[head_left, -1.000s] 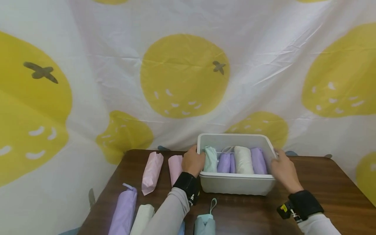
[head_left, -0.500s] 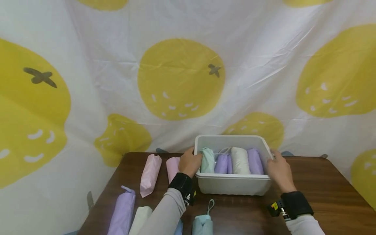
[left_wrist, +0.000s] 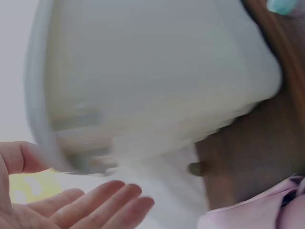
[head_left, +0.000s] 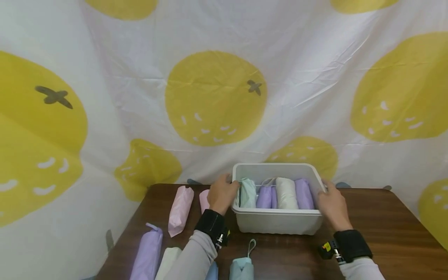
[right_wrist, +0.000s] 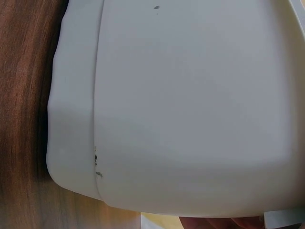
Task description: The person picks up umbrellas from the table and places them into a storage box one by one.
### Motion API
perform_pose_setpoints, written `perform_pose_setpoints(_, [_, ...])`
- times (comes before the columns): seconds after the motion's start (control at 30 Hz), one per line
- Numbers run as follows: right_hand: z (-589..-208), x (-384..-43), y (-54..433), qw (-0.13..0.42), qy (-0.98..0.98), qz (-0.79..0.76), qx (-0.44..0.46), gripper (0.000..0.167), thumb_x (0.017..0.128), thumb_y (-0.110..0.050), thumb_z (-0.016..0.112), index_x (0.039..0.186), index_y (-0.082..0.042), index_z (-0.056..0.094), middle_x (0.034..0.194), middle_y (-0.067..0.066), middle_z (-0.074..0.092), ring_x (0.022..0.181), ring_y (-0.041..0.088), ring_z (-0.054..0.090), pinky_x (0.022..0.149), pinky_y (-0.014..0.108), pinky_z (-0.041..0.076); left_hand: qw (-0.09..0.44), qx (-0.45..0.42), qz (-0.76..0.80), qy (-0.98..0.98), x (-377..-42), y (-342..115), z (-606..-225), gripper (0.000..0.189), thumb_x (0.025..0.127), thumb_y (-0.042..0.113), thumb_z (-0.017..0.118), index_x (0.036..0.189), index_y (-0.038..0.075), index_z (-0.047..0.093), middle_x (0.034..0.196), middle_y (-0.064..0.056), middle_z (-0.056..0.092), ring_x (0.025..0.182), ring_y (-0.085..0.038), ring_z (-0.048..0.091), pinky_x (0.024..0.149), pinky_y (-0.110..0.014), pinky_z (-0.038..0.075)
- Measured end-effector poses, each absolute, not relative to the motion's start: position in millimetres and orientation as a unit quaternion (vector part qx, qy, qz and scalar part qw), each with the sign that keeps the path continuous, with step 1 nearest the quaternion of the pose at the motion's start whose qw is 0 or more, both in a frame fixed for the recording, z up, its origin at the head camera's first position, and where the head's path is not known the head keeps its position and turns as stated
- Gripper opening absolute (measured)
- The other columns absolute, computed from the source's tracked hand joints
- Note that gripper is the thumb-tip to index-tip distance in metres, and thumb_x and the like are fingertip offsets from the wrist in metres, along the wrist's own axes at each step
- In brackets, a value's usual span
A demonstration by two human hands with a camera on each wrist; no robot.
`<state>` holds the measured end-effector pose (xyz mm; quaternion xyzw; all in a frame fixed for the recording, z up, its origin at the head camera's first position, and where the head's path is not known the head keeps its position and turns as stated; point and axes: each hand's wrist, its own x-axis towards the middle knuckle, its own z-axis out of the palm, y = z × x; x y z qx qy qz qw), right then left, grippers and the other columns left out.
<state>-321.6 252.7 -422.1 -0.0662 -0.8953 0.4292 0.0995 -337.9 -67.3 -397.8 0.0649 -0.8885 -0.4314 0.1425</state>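
A white plastic bin (head_left: pixel 280 223) stands on the table with folded umbrellas in sleeves inside: a mint one (head_left: pixel 248 194), a cream one (head_left: pixel 287 193) and purple ones (head_left: pixel 304 194). My left hand (head_left: pixel 224 194) is at the bin's left end. In the left wrist view its fingers (left_wrist: pixel 95 205) extend fairly straight below the bin's rim, the thumb close by the rim. My right hand (head_left: pixel 332 204) holds the right end by the rim. The right wrist view shows only the bin's wall (right_wrist: pixel 190 105), with that hand out of sight.
Left of the bin lie pink umbrellas (head_left: pixel 181 212), a purple one (head_left: pixel 147 252) and a cream one (head_left: pixel 168 262). Nearer the front are a blue one (head_left: pixel 212 271), partly behind my left sleeve, and a teal one (head_left: pixel 241 268) with a loop. A lemon-print cloth (head_left: pixel 297 77) hangs behind the table.
My left hand has shifted slightly left and back from the bin's rim. The right hand stays at its end. The head view has tilted slightly; the bin shows little movement.
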Motion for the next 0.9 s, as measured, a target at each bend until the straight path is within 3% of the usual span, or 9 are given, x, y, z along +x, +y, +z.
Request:
perform_pose_setpoints(0.2, [-422.5,-325.1,250.7,0.102,-0.892,0.436,-0.065,0.057,0.106,-0.012,0.034,0.16,0.005,0.032,0.151,0.041,0.042,0.135,0.059,0.045,0.109,0.069,0.036,0.194,0.054,-0.457,-0.866,-316.6,-66.3,-368.7,0.051,0.095,0.031,0.061,0.141,0.012,0.068,0.129,-0.011,0.074,0.119,-0.036,0.067,0.097,-0.06,0.046])
perform_pose_setpoints(0.47, [-423.6,-326.1,246.6,0.103,-0.892,0.436,-0.063,0.057,0.106,-0.011,0.034,0.16,0.006,0.033,0.151,0.041,0.043,0.136,0.059,0.044,0.109,0.07,0.035,0.275,0.012,-0.448,-0.85,-280.2,-62.3,-360.4,0.034,0.094,0.026,0.067,0.124,0.013,0.075,0.119,-0.007,0.075,0.104,-0.03,0.072,0.081,-0.052,0.052])
perform_pose_setpoints(0.73, [-423.2,-326.2,246.3,0.106,-0.889,0.441,-0.064,0.058,0.105,-0.01,0.034,0.16,0.006,0.032,0.152,0.041,0.042,0.137,0.059,0.043,0.11,0.07,0.035,0.267,0.014,-0.407,-0.873,-249.0,-54.6,-371.1,0.025,0.087,0.023,0.071,0.11,0.015,0.077,0.097,-0.001,0.066,0.079,-0.017,0.061,0.066,-0.041,0.048])
perform_pose_setpoints(0.9, [-423.8,-325.0,246.8,0.102,-0.888,0.443,-0.066,0.058,0.105,-0.011,0.034,0.161,0.006,0.032,0.153,0.041,0.041,0.137,0.059,0.042,0.11,0.07,0.035,0.259,0.006,-0.357,-0.897,-230.1,-47.8,-384.3,0.016,0.084,0.018,0.075,0.1,0.017,0.074,0.096,-0.003,0.068,0.072,-0.019,0.063,0.056,-0.039,0.047])
